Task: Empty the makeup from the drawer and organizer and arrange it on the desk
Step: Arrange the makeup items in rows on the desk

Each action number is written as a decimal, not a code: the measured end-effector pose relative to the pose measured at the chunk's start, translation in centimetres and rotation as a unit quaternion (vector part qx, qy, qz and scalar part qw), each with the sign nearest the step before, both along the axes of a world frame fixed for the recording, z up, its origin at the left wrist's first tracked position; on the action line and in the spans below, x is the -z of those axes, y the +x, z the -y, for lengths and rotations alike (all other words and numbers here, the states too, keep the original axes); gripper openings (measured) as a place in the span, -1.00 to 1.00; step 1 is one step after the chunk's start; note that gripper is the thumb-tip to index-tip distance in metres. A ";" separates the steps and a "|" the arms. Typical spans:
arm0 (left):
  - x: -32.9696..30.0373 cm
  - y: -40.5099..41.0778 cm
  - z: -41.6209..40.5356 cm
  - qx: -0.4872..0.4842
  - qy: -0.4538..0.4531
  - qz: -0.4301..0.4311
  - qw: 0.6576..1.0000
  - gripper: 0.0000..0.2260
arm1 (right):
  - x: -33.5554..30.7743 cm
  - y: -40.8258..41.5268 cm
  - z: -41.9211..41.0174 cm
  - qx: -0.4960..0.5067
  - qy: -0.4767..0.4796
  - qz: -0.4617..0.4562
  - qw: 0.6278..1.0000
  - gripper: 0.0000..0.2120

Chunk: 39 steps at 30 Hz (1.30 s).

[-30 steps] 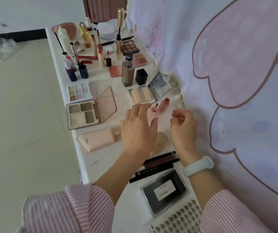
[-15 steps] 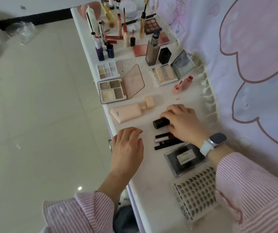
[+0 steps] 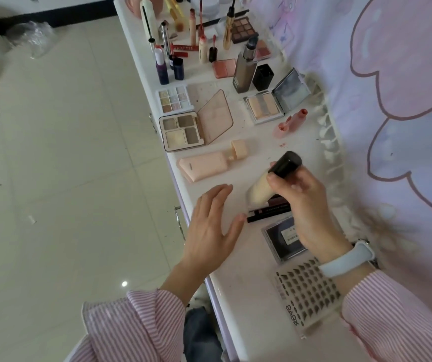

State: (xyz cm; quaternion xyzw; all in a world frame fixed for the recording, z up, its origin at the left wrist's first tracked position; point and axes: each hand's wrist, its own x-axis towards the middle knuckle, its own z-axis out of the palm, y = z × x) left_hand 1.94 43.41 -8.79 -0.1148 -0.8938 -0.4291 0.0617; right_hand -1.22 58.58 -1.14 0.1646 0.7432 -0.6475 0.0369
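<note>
My right hand (image 3: 305, 205) grips a cream-coloured tube with a black cap (image 3: 275, 178), lifted and tilted above the white desk (image 3: 235, 296). My left hand (image 3: 213, 228) hovers flat with fingers spread over the desk's front edge, holding nothing. Under my right hand lie thin dark pencils (image 3: 269, 211) and a black compact with a white label (image 3: 285, 237). A pink tube (image 3: 207, 167) lies just beyond my hands. Open eyeshadow palettes (image 3: 183, 130) and a mirrored powder compact (image 3: 263, 107) sit further along the desk.
A card of false lash clusters (image 3: 311, 291) lies near my right sleeve. Bottles, lip glosses and a foundation bottle (image 3: 244, 70) stand crowded at the far end. A pink lip gloss (image 3: 291, 122) lies by the curtain (image 3: 392, 100) on the right. Drawer handles (image 3: 178, 223) show below the desk edge.
My right hand has picked the black-capped tube up off the desk and tilted it. My left hand has slid right, toward the tube. The view has swung slightly.
</note>
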 end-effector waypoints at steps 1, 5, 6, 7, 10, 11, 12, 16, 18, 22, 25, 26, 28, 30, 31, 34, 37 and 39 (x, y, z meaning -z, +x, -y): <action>-0.5 0.2 -0.2 0.020 0.027 0.000 0.999 -0.51 | 0.1 0.4 0.4 0.004 -0.031 0.025 0.999 -0.91; -1.2 0.2 -0.3 0.023 0.050 -0.004 0.998 -0.51 | 0.2 1.8 1.6 -0.061 -0.080 0.059 0.993 -0.88; -1.2 0.2 -0.2 0.017 0.043 -0.007 0.999 -0.56 | 0.2 1.9 1.7 -0.071 -0.069 0.061 0.993 -0.77; -1.2 0.3 -0.1 0.016 0.029 -0.010 0.999 -0.60 | 0.2 1.8 1.7 -0.068 -0.043 0.062 0.995 -0.68; -1.2 0.5 0.2 0.022 -0.006 -0.013 1.000 -0.61 | 0.3 1.3 1.5 -0.036 0.072 0.054 0.995 -0.66; -1.2 0.5 0.4 0.026 0.001 -0.006 1.000 -0.60 | 0.3 1.3 1.4 -0.045 0.103 0.036 0.993 -0.69; -1.4 0.4 0.6 0.036 0.018 0.009 0.999 -0.58 | 0.2 1.4 1.4 -0.066 0.125 0.017 0.990 -0.72; -2.4 0.3 1.6 0.072 0.113 0.142 0.981 -0.62 | -0.3 1.9 0.8 -0.199 0.171 -0.061 0.963 -0.86; -2.5 0.4 1.8 0.052 0.119 0.164 0.978 -0.66 | -0.8 1.6 0.2 -0.258 0.164 -0.066 0.950 -0.96; -2.2 -0.1 2.3 0.011 0.078 0.134 0.988 -0.67 | -1.2 1.0 -0.2 -0.321 0.130 -0.015 0.938 -0.74; -2.1 0.2 2.0 0.030 0.054 0.116 0.991 -0.60 | -0.8 0.8 0.7 -0.285 0.207 0.021 0.936 -0.76; -2.1 0.3 2.0 0.032 0.049 0.114 0.992 -0.59 | -0.7 0.8 0.8 -0.283 0.237 0.010 0.929 -0.77; -1.8 0.4 2.2 0.026 0.049 0.117 0.992 -0.60 | -0.6 0.8 0.8 -0.317 0.211 -0.007 0.924 -0.74; -1.6 0.4 2.5 0.012 0.055 0.122 0.991 -0.62 | -0.7 0.7 0.4 -0.348 0.149 0.008 0.926 -0.55; -1.5 0.4 2.6 0.010 0.055 0.124 0.991 -0.62 | -0.9 0.6 0.5 -0.346 0.145 0.024 0.927 -0.55; -1.6 0.5 2.5 0.012 0.039 0.119 0.992 -0.58 | -0.8 0.2 1.0 -0.322 0.203 0.053 0.923 -0.77; -1.5 0.2 2.5 0.013 0.032 0.110 0.993 -0.57 | -0.8 0.2 0.7 -0.325 0.178 0.062 0.927 -0.83; -1.4 0.0 2.6 0.002 0.039 0.110 0.993 -0.55 | -0.9 0.2 0.3 -0.331 0.123 0.072 0.933 -0.72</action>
